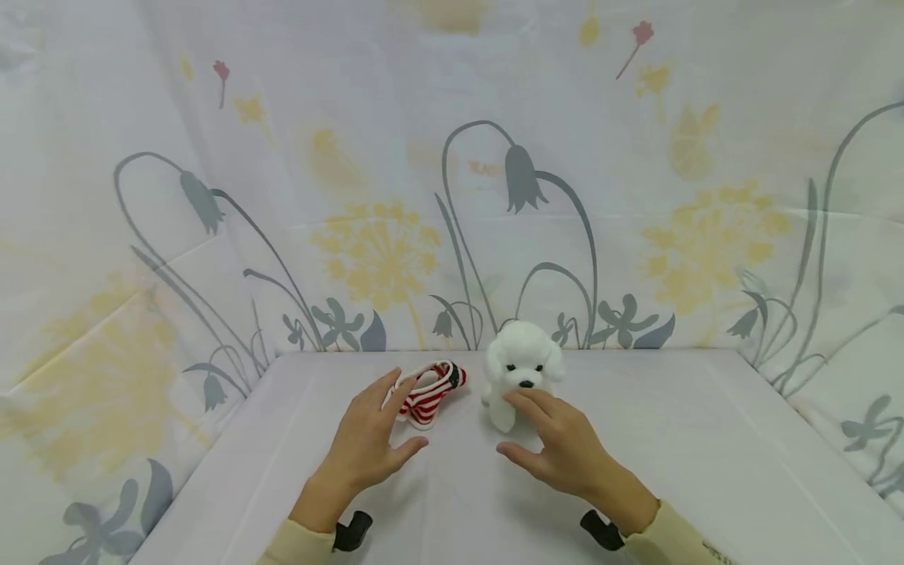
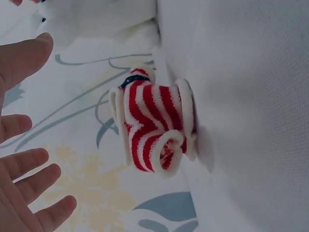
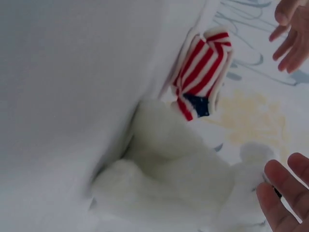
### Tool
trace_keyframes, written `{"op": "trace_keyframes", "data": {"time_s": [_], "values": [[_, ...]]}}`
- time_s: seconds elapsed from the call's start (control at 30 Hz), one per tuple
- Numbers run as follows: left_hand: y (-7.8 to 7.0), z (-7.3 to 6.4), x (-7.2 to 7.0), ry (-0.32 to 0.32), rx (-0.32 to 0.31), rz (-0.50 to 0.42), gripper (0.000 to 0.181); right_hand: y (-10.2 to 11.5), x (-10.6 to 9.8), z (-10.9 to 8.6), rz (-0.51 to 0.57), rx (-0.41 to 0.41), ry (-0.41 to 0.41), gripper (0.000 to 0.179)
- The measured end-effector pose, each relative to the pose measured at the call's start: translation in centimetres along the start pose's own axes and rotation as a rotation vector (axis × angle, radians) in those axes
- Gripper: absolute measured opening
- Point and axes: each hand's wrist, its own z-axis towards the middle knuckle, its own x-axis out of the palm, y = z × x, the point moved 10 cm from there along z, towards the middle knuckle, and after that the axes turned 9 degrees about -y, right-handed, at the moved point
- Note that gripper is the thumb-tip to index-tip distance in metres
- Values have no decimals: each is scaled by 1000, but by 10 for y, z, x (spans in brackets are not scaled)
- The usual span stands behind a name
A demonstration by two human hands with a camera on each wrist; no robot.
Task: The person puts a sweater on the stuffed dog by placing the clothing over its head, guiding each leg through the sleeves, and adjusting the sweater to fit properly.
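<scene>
A white plush dog (image 1: 523, 349) with black eyes and nose sits upright near the back of the table. To its left stands a small knitted garment (image 2: 154, 108), striped red and white, with a navy patch and white-edged openings. My left hand (image 1: 363, 443) hovers in front of the garment, fingers spread and thumb apart, and the left wrist view shows a gap between them. In front of the dog is my right hand (image 1: 565, 443), fingers extended and holding nothing. Its fingertips overlap the dog's muzzle in the head view; whether they touch it I cannot tell.
The white table (image 1: 657, 424) ends at a hanging cloth (image 1: 381, 94) printed with grey and yellow flowers, which also flanks both sides. A black strap piece (image 1: 353, 531) projects at the left wrist, and another black piece (image 1: 602, 530) at the right wrist.
</scene>
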Motion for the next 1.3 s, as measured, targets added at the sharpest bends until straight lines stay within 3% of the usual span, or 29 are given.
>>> {"op": "trace_keyframes", "data": {"time_s": [0.23,0.47,0.7,0.9,1.13,1.3], "values": [[5,-1,3,24,-24,9,80,11,39,16,64,13,61,62],[17,-3,14,64,-79,-48,71,5,79,23,68,119,191,62],[32,-3,37,139,-163,-138,65,-11,120,26,122,262,319,58],[49,1,63,235,-275,-176,55,-27,151,29,221,416,397,55],[60,4,82,348,-321,-144,49,-46,181,28,165,498,484,49],[65,6,80,339,-325,-100,35,-51,186,30,87,481,481,40]]}}
